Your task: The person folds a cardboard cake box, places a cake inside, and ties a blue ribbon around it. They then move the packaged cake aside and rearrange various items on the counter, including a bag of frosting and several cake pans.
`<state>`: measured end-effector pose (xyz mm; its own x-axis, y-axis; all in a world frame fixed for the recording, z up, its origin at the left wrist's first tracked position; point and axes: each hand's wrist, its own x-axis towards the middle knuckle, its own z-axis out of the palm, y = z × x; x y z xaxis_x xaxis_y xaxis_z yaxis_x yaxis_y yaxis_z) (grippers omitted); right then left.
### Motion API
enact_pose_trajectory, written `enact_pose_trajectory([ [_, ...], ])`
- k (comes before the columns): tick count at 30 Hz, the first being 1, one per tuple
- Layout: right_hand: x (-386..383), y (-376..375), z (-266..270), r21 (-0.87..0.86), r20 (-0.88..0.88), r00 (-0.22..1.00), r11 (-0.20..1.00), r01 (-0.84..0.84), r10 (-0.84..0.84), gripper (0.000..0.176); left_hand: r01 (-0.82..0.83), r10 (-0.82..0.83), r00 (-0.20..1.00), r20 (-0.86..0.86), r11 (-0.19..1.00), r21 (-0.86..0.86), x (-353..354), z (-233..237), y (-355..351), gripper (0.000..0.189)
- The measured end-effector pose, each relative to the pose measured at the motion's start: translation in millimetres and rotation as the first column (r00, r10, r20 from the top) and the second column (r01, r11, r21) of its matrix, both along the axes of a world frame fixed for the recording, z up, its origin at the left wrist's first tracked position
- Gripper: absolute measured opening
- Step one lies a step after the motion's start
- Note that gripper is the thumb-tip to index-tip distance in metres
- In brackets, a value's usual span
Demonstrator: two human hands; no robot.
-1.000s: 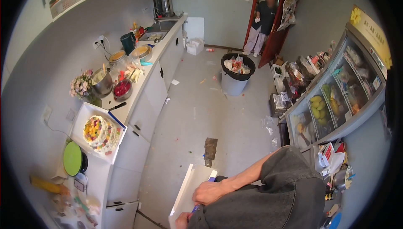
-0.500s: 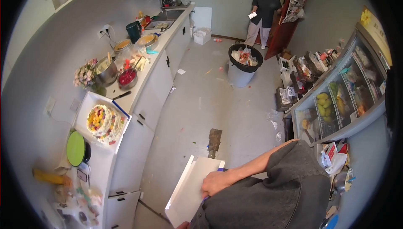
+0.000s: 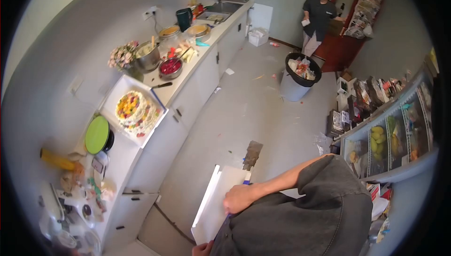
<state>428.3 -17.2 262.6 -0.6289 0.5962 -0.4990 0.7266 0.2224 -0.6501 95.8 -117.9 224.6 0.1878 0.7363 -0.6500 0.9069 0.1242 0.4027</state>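
A white box lid or tray (image 3: pixel 213 209) with a blue edge is held low in front of my body. My right hand (image 3: pixel 238 198) grips its right edge with curled fingers. Near the bottom of the view, my left hand (image 3: pixel 203 249) is closed on its lower edge, partly hidden by my dark sleeve. A two-tier cake (image 3: pixel 136 112) topped with colourful fruit sits in an open white box (image 3: pixel 111 98) on the counter. A black-handled knife (image 3: pixel 162 85) lies beside that box, and a green turntable (image 3: pixel 97 135) is on its other side.
The long counter (image 3: pixel 182 75) bears flowers (image 3: pixel 123 55), a bowl of red filling (image 3: pixel 170 68) and a steel pot (image 3: pixel 148 56). A bin (image 3: pixel 293 85) stands on the floor. Another person (image 3: pixel 320 16) is by the red door (image 3: pixel 340 44). A glass-front fridge (image 3: pixel 390 131) is at the right.
The view has turned, so the counter, bin and person appear further right. The person's raised forearm is nearer the door, which looks wider open. Both my hands keep hold of the white piece.
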Motion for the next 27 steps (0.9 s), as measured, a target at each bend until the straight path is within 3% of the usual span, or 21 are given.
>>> enact_pose_trajectory([
  [2,-9,12,-12,0.007,0.018,0.998,0.998,-0.066,0.066,0.029,0.013,0.007,0.987,-0.161,0.992,0.129,3,-8,-13,0.047],
  [3,-12,15,-13,-0.031,-0.013,1.0,0.999,-0.021,0.02,0.029,0.033,0.009,0.982,-0.19,0.977,0.213,7,-14,-20,0.049],
  [5,-16,23,-17,-0.124,-0.057,0.998,0.992,0.023,-0.031,0.03,0.009,-0.155,0.974,0.167,0.757,0.653,17,-22,-11,0.05],
  [7,-22,40,-11,-0.185,-0.04,0.999,0.983,0.0,-0.008,0.033,0.108,-0.234,0.971,0.042,0.591,0.799,56,39,21,0.052],
  [8,-27,51,-4,-0.202,-0.016,0.998,0.978,-0.059,0.057,0.034,0.117,-0.229,0.973,0.031,0.602,0.79,60,39,25,0.045],
  [11,-37,53,-16,-0.092,-0.049,0.999,0.996,-0.005,0.001,0.026,0.052,-0.15,0.986,0.076,0.704,0.708,54,2,30,0.025],
  [12,-45,56,-16,-0.063,-0.032,0.999,0.998,0.007,-0.009,0.021,0.069,-0.108,0.994,0.011,0.703,0.708,54,-2,29,0.022],
  [13,-48,52,-14,-0.007,-0.135,0.99,0.999,-0.05,0.049,0.019,0.094,-0.089,0.995,-0.043,0.707,0.701,59,-6,26,0.019],
  [15,-54,67,-14,0.079,-0.339,0.935,0.994,-0.082,0.104,0.021,-0.026,0.035,0.999,-0.002,0.777,0.629,49,-13,27,0.019],
  [18,-59,96,-19,0.487,-0.265,0.879,0.842,-0.232,0.396,0.03,-0.186,0.187,0.981,0.05,0.837,0.515,43,-5,34,0.018],
  [19,-61,102,-26,0.513,-0.268,0.85,0.814,-0.273,0.454,0.032,-0.191,0.198,0.979,0.041,0.842,0.504,41,-4,32,0.018],
  [20,-65,61,-28,0.568,-0.251,0.827,0.768,-0.295,0.503,0.033,-0.22,0.213,0.974,0.083,0.777,0.59,37,-11,-12,0.019],
  [22,-74,62,-34,0.6,-0.198,0.782,0.704,-0.38,0.591,0.034,-0.284,0.255,0.956,0.148,0.666,0.69,42,-25,-24,0.021],
  [25,-117,60,-17,0.661,-0.22,0.605,0.573,-0.485,0.765,0.034,-0.41,0.378,0.907,0.188,0.681,0.607,80,-13,-6,0.023],
  [26,-125,61,-18,0.627,-0.096,0.569,0.494,-0.603,0.817,0.034,-0.572,0.51,0.819,0.264,0.683,0.455,85,-21,10,0.029],
  [27,-132,64,-15,0.684,-0.13,0.567,0.488,-0.543,0.813,0.036,-0.599,0.532,0.799,0.278,0.674,0.431,80,-19,16,0.03],
])
